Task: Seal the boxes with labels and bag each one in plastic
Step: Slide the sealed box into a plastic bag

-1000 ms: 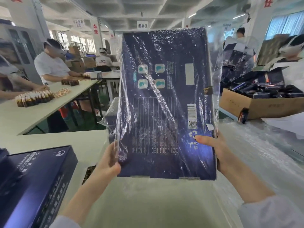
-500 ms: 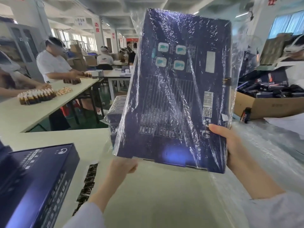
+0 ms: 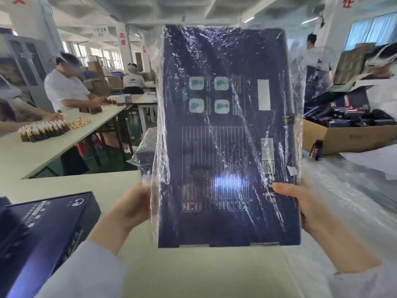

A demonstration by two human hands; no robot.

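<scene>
Aloft, one bagged box (image 3: 225,136), two hands (image 3: 131,208) (image 3: 300,209)

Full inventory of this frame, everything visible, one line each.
held box: one, dark blue, upright at centre, off the table
plastic bag: one, clear, round the held box
second box: one, dark blue, lower left on the table
table: one, pale, below the hands
bagged packs: count unclear, dark, behind the held box's left edge
carton: one, brown, right, full of dark items
plastic pile: one, clear, right of the table
small bottles: many, brown, on the left bench
workers: several, mostly white tops, background
left hand: grips the held box's left edge
right hand: grips its right edge, thumb in front
</scene>
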